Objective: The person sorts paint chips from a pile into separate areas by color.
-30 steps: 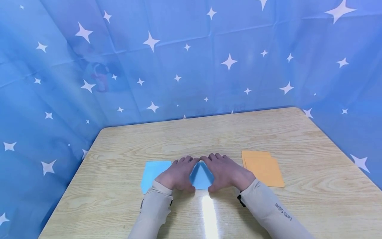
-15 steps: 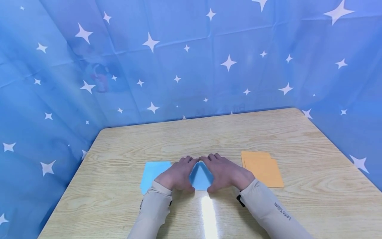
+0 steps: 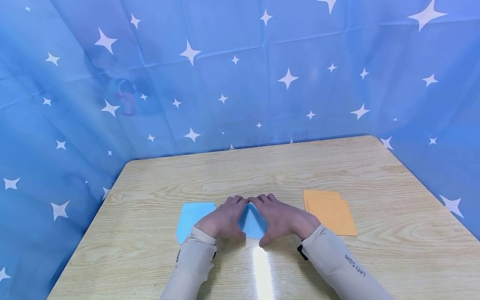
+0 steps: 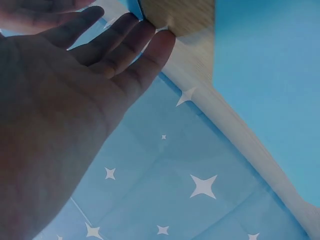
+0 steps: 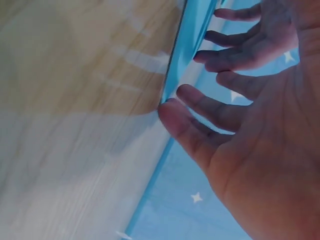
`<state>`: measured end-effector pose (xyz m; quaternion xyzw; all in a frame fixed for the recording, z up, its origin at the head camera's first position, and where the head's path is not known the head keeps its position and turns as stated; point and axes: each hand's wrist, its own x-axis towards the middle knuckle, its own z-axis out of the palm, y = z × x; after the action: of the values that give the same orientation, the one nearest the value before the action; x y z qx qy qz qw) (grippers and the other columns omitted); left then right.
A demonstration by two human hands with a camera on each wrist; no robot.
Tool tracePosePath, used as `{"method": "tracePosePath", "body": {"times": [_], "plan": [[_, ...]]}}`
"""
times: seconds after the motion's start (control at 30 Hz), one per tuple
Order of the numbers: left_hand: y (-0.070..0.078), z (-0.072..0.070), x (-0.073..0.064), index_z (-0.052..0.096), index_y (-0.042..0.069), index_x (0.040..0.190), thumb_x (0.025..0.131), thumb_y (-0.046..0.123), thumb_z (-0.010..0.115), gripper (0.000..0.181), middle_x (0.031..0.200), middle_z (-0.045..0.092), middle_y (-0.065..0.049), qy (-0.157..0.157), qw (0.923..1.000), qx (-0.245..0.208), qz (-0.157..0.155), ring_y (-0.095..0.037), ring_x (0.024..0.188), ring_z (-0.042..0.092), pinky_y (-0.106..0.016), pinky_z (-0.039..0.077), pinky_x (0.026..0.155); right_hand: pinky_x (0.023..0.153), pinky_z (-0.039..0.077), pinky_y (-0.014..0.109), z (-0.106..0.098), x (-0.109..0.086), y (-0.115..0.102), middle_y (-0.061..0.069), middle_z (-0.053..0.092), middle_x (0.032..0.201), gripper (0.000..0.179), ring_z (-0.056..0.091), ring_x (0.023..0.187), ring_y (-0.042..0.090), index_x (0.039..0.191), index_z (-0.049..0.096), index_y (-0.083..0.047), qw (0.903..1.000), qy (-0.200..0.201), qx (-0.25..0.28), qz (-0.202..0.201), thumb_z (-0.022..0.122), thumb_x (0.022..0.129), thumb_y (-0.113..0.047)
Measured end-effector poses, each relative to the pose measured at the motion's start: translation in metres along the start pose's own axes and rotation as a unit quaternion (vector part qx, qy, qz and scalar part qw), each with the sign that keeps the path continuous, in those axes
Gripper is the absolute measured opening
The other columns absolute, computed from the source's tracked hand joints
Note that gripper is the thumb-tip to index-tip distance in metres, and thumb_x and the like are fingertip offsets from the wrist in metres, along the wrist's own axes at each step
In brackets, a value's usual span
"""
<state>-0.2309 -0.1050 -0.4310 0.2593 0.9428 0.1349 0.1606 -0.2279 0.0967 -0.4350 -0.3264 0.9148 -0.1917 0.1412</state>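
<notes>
Between my two hands lies a light blue sheet of paper (image 3: 253, 225), its middle showing and its sides covered. My left hand (image 3: 226, 218) arches over its left side, fingertips at the far edge and thumb near the front corner. Mirroring it, my right hand (image 3: 281, 216) spans the right side. The index fingertips meet at the top. In the right wrist view my right hand (image 5: 260, 145) has its thumb right at a corner of the blue sheet (image 5: 182, 55), fingers extended. The left hand (image 4: 75, 85) in the left wrist view also has extended fingers touching the sheet's edge.
More light blue paper (image 3: 193, 214) lies just left of my left hand, partly behind the wrist. Overlapping orange sheets (image 3: 333, 216) lie beyond my right hand. All rest on a wood-grain table (image 3: 262, 171), with a starry blue curtain (image 3: 240, 83) behind it.
The right thumb has shifted slightly left and toward me along the sheet's near corner. The sheet's near edge looks a little more curved. The left hand barely moves.
</notes>
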Motion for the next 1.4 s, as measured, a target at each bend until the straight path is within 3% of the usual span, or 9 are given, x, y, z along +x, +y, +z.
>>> {"method": "tracePosePath", "body": {"times": [0.43, 0.83, 0.97, 1.13, 1.4], "plan": [[0.0007, 0.0015, 0.0014, 0.044, 0.008, 0.151, 0.071, 0.020, 0.087, 0.092, 0.145, 0.050, -0.010, 0.015, 0.9999, -0.005, 0.005, -0.026, 0.128, 0.047, -0.044, 0.049, 0.102, 0.087, 0.050, 0.045, -0.0026, 0.0003, 0.0003, 0.009, 0.053, 0.124, 0.098, 0.047, 0.110, 0.027, 0.152, 0.040, -0.008, 0.9991, 0.007, -0.010, 0.042, 0.088, 0.070, -0.031], [0.0015, 0.0034, 0.0015, 0.041, 0.007, 0.153, 0.072, 0.024, 0.087, 0.095, 0.149, 0.047, -0.009, 0.014, 0.9998, 0.006, 0.009, -0.028, 0.128, 0.046, -0.043, 0.050, 0.102, 0.081, 0.053, 0.038, -0.0035, 0.0001, 0.0020, 0.007, 0.047, 0.125, 0.095, 0.053, 0.098, 0.022, 0.148, 0.042, -0.010, 0.9995, 0.027, -0.004, 0.014, 0.089, 0.067, -0.024], [0.0042, 0.0038, 0.0018, 0.043, 0.006, 0.152, 0.070, 0.023, 0.087, 0.095, 0.145, 0.047, -0.011, 0.008, 1.0000, 0.001, -0.002, -0.028, 0.125, 0.045, -0.042, 0.052, 0.096, 0.087, 0.053, 0.042, -0.0046, 0.0001, 0.0003, 0.011, 0.047, 0.130, 0.095, 0.054, 0.103, 0.024, 0.148, 0.040, -0.004, 0.9996, 0.020, 0.019, 0.005, 0.089, 0.068, -0.018], [0.0056, 0.0043, 0.0006, 0.044, 0.005, 0.151, 0.070, 0.024, 0.088, 0.094, 0.143, 0.047, -0.014, 0.006, 0.9999, -0.003, -0.008, -0.028, 0.123, 0.044, -0.041, 0.054, 0.092, 0.091, 0.051, 0.046, -0.0051, -0.0010, -0.0031, 0.013, 0.048, 0.136, 0.094, 0.050, 0.112, 0.029, 0.147, 0.041, -0.003, 0.9997, 0.010, 0.021, 0.010, 0.091, 0.069, -0.023], [0.0061, 0.0009, -0.0009, 0.041, 0.007, 0.154, 0.071, 0.026, 0.089, 0.097, 0.147, 0.046, -0.015, 0.015, 0.9999, 0.001, -0.009, -0.029, 0.125, 0.044, -0.044, 0.054, 0.093, 0.087, 0.053, 0.043, -0.0077, -0.0021, -0.0022, 0.011, 0.050, 0.133, 0.093, 0.052, 0.108, 0.025, 0.148, 0.042, -0.006, 0.9995, 0.027, 0.012, 0.011, 0.090, 0.071, -0.027]]}}
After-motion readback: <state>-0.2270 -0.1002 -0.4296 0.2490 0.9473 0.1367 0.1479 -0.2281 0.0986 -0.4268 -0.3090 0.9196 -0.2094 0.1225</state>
